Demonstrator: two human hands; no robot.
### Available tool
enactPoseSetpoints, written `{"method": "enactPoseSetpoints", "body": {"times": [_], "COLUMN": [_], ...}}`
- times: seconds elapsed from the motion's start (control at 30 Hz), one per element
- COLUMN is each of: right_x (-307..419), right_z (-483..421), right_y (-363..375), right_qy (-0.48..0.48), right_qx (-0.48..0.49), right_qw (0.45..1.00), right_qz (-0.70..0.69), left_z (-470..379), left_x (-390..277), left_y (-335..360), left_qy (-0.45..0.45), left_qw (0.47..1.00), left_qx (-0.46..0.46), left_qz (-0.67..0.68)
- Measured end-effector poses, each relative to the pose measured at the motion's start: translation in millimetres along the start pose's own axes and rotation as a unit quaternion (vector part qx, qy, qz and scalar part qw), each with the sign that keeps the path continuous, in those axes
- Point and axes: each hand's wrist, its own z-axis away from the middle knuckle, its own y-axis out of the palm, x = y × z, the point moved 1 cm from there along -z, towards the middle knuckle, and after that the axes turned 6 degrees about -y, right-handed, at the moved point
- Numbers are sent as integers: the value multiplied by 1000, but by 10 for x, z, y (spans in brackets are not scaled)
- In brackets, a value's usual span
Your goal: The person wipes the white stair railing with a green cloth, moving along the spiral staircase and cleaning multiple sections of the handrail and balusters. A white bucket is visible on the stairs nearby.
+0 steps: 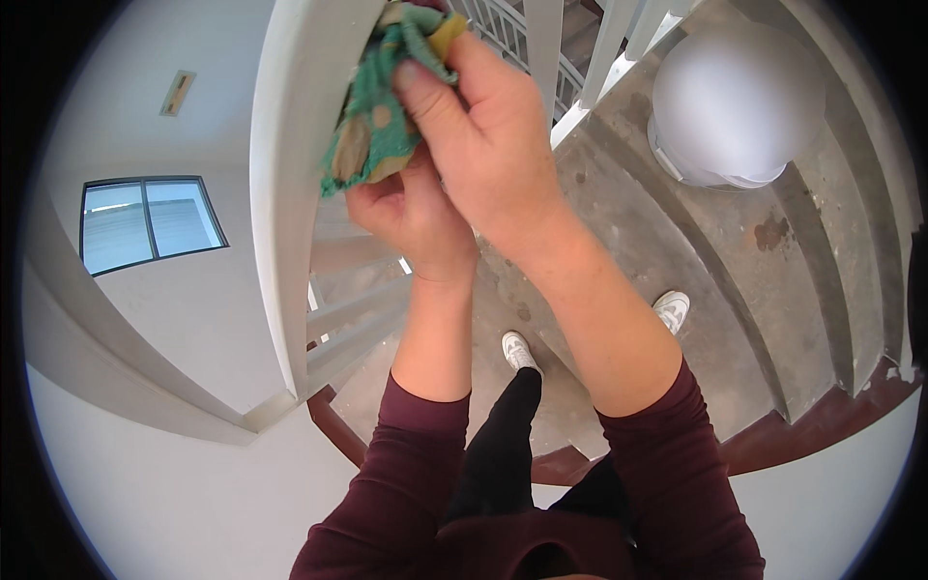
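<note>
A crumpled green patterned cloth (384,109) with yellow and beige patches is held up before me, near the top of the view. My right hand (486,130) pinches its upper part between thumb and fingers. Just below and to the left, my left hand (417,217) grips the lower edge, its fingertips partly hidden by the cloth and the right hand. Along the left side of the cloth runs a thick white painted beam or rail (290,181); whether the cloth touches it I cannot tell.
Curved concrete steps (652,239) spread under my feet in white shoes. A white bucket (674,156) stands on the steps at upper right, with a blurred pale round shape over it. White balusters (544,43) rise at the top. A window (152,225) is in the left wall.
</note>
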Motion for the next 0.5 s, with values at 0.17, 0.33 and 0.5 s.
{"method": "enactPoseSetpoints", "body": {"times": [0.17,0.33,0.5], "right_x": [-430,-858,-806], "right_z": [314,713,1350], "right_y": [-62,-281,-416], "right_qy": [129,272,338], "right_qx": [-44,-28,-13], "right_qw": [991,954,918], "right_qz": [-7,123,207], "left_z": [179,379,934], "left_x": [282,713,708], "left_y": [-222,-474,-752], "left_qy": [-94,-286,-345], "left_qw": [995,956,918], "left_qx": [-18,5,12], "left_qz": [-1,-61,-196]}}
